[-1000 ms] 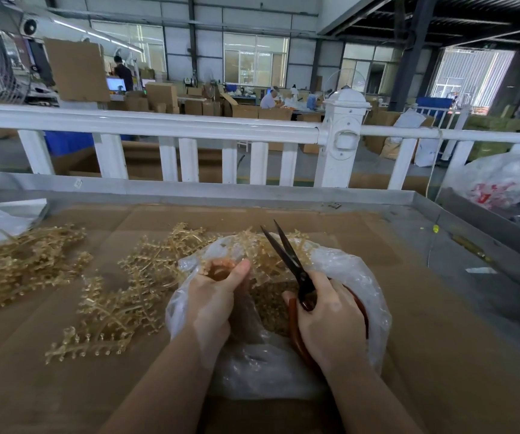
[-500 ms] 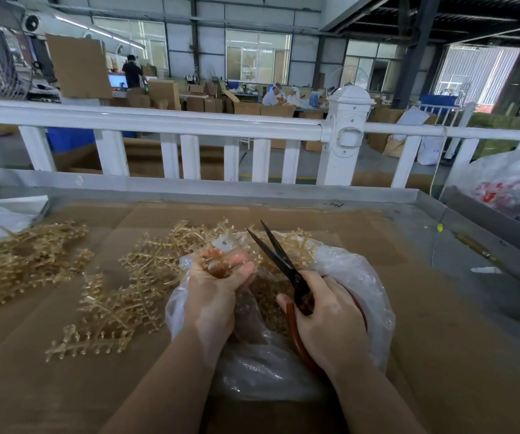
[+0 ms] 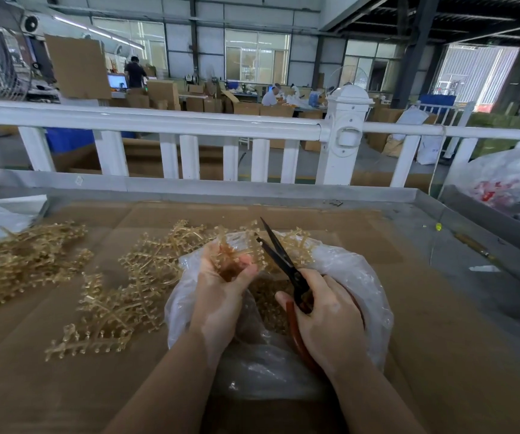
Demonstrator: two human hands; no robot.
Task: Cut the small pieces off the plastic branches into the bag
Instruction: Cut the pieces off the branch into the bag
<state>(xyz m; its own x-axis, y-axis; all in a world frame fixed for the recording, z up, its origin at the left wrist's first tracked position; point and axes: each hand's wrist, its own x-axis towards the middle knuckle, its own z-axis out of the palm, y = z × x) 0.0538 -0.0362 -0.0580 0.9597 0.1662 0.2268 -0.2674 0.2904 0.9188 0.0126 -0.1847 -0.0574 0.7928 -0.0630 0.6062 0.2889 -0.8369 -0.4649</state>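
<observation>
Her left hand (image 3: 221, 277) pinched a plastic branch (image 3: 236, 245) over the bag (image 3: 362, 277); the right hand (image 3: 324, 317) gripped parted scissors (image 3: 279, 255), blades near her fingertips (image 3: 246, 261), which they might nick.

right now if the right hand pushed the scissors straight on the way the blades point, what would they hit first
Probably the plastic branch that the left hand holds over the bag. The right hand points the open scissors up and left, tips right at it, though depth is unclear.

Two bare forearms, left hand (image 3: 221, 296), right hand (image 3: 327, 321), no sleeves.
</observation>
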